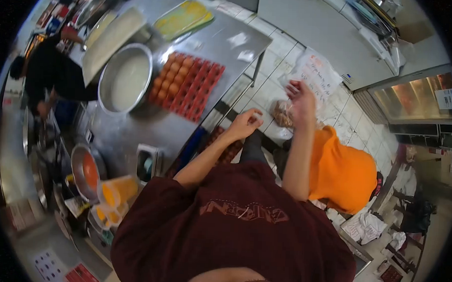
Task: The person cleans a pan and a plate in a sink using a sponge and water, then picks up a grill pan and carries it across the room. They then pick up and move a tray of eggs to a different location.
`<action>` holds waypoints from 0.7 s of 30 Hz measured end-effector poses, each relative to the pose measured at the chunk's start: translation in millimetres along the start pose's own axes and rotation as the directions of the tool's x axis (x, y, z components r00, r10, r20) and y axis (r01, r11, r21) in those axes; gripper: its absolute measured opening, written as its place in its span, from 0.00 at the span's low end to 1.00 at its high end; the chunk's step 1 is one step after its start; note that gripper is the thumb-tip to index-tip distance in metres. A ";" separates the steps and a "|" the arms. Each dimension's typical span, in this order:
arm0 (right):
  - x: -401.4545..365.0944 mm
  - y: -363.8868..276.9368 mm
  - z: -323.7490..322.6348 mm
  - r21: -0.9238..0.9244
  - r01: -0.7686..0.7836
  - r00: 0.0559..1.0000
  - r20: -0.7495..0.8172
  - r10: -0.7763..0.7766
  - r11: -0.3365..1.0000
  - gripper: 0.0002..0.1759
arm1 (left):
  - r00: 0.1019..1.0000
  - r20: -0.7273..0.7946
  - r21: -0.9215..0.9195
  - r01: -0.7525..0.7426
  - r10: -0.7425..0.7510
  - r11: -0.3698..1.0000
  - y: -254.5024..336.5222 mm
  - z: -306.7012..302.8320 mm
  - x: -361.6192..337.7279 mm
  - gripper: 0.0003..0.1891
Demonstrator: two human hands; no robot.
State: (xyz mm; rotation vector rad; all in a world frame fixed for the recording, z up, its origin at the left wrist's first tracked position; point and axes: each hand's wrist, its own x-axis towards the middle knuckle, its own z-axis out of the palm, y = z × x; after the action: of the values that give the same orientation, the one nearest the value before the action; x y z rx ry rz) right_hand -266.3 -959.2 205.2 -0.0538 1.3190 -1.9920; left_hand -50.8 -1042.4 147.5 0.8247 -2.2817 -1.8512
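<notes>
My left hand [246,124] is raised beside the steel table's edge, fingers loosely bent and apart, with nothing visible in it. My right hand [302,101] is held up further right, its fingers half curled and spread, also with nothing visible in it. In this view it overlaps a white plastic sack [320,73] with handwriting on it. Between the two hands, lower down, is a clear bag of brown contents [281,114]. Nearest my left hand on the table is a red egg tray [200,92], partly filled with brown eggs [174,74].
On the steel table [230,50] stand a large bowl of pale liquid [125,81] and a yellow-smeared tray [185,19]. A bowl of orange liquid [89,169] and yellow-filled jugs [118,190] are at the left. A person in orange [341,168] bends close at my right; another [50,70] works across the table.
</notes>
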 end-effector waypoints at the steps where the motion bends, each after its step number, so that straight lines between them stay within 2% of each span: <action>1: -50.3 -22.5 7.3 -0.015 -0.008 1.000 0.005 0.008 1.000 0.16 | 0.988 0.140 0.093 0.055 -0.068 0.994 -29.2 -1.7 -28.1 0.21; 2: -91.5 -33.0 3.0 -0.044 0.004 0.997 0.075 -0.001 0.999 0.17 | 0.964 0.219 0.435 0.042 -0.152 0.899 -65.6 -1.7 -59.8 0.24; 3: -131.0 -42.9 -1.4 -0.072 0.021 0.989 0.145 -0.011 0.997 0.17 | 0.931 0.263 0.720 -0.016 -0.252 0.694 -92.3 -4.0 -90.9 0.28; 4: -173.0 -55.1 -1.6 -0.133 0.052 0.977 0.211 -0.023 0.990 0.18 | 0.858 0.291 0.836 -0.014 -0.422 0.548 -74.9 -13.1 -123.6 0.34; 5: -211.7 -65.6 -2.6 -0.189 0.088 0.959 0.282 -0.031 0.978 0.18 | 0.714 0.327 0.820 0.110 -0.619 0.562 -84.4 -14.8 -138.5 0.33; 7: -272.9 -78.4 -18.9 -0.264 0.145 0.946 0.318 -0.056 0.954 0.19 | 0.833 0.342 0.417 0.280 -0.434 0.865 -68.5 -29.7 -184.6 0.31; 8: -301.7 -83.3 -39.0 -0.213 0.180 0.910 0.406 -0.080 0.960 0.18 | 0.886 0.302 0.161 0.317 -0.353 0.935 -61.6 -37.0 -211.3 0.30; 9: -328.6 -86.6 -57.6 -0.157 0.204 0.867 0.487 -0.104 0.966 0.18 | 0.909 0.308 0.000 0.296 -0.282 0.955 -59.6 -42.9 -233.2 0.29; 11: -374.0 -84.2 -73.7 0.173 0.260 0.728 0.611 -0.310 0.950 0.15 | 0.946 0.294 -0.306 0.230 -0.138 0.924 -59.0 -52.8 -267.2 0.29; 12: -376.2 -86.4 -79.9 0.255 0.155 0.533 0.792 -0.298 0.954 0.14 | 0.940 0.328 -0.592 0.280 -0.092 0.756 -61.1 -55.6 -278.7 0.29; 13: -368.5 -89.0 -84.6 0.300 0.041 0.293 0.908 -0.298 0.953 0.13 | 0.936 0.350 -0.805 0.319 -0.032 0.500 -64.8 -58.9 -286.0 0.30; 14: -361.5 -89.6 -88.8 0.306 -0.080 0.031 0.952 -0.305 0.949 0.13 | 0.934 0.356 -0.920 0.346 0.028 0.184 -69.2 -59.7 -294.2 0.31; 15: -344.2 -63.9 -103.5 0.324 -0.311 -0.182 0.902 -0.391 0.893 0.14 | 0.944 0.328 -0.944 0.326 0.045 0.053 -93.5 -54.6 -296.7 0.34; 16: -373.1 -27.3 -137.3 0.385 -0.231 0.391 0.878 -0.277 0.893 0.10 | 0.926 0.289 -0.669 0.377 -0.243 0.640 -124.8 -40.1 -296.6 0.34; 17: -402.1 9.0 -171.0 0.339 -0.149 0.830 0.554 -0.069 0.929 0.07 | 0.902 0.059 -0.076 0.431 -0.427 0.899 -159.0 -26.5 -296.9 0.33; 18: -399.1 36.4 -201.8 0.076 -0.190 0.966 0.192 0.173 0.979 0.08 | 0.876 -0.245 0.532 0.479 -0.415 0.698 -179.6 -19.1 -300.1 0.33; 19: -386.1 59.2 -163.7 -0.380 -0.340 0.937 -0.059 0.345 0.860 0.19 | 0.947 -0.178 0.540 0.320 -0.266 0.779 -186.9 -16.3 -303.7 0.30; 20: -394.0 67.4 -164.6 -0.785 -0.355 0.893 -0.125 0.433 0.507 0.23 | 0.988 -0.118 0.531 0.151 -0.103 0.834 -191.1 -15.1 -297.8 0.27; 21: -405.3 82.9 -177.0 -0.966 -0.259 0.856 -0.223 0.466 0.013 0.28 | 0.996 -0.063 0.516 -0.027 0.069 0.856 -192.3 -16.6 -286.6 0.24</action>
State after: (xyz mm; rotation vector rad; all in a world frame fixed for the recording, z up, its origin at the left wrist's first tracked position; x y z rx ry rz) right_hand 2.3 -598.3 194.0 -0.4500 2.0608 -0.2845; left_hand 266.5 -948.9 47.7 0.8620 -2.7545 -1.1571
